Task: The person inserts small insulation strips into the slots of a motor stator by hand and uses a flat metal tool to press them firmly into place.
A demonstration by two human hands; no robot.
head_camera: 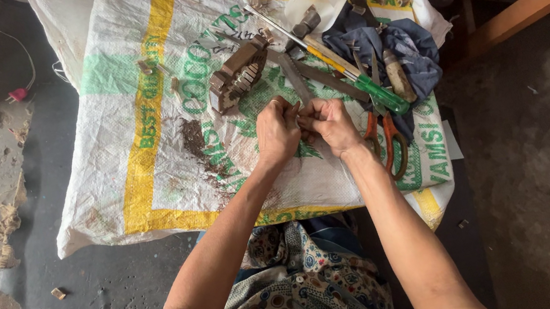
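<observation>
Hands meet over woven sack point(143, 145): left hand point(277, 132) and right hand point(332, 124) fingers pinched narrow on a small metal piece point(297, 111) btwn them. Risk, imo: piece slips from fingertips; orange-handled scissors point(383, 142) just right of fingers could nick.

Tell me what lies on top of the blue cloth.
On the blue cloth lie a green-handled screwdriver, a wooden-handled tool and thin metal blades. The orange-handled scissors overlap its lower edge. Whatever lies beneath the cloth's folds is covered.
</observation>
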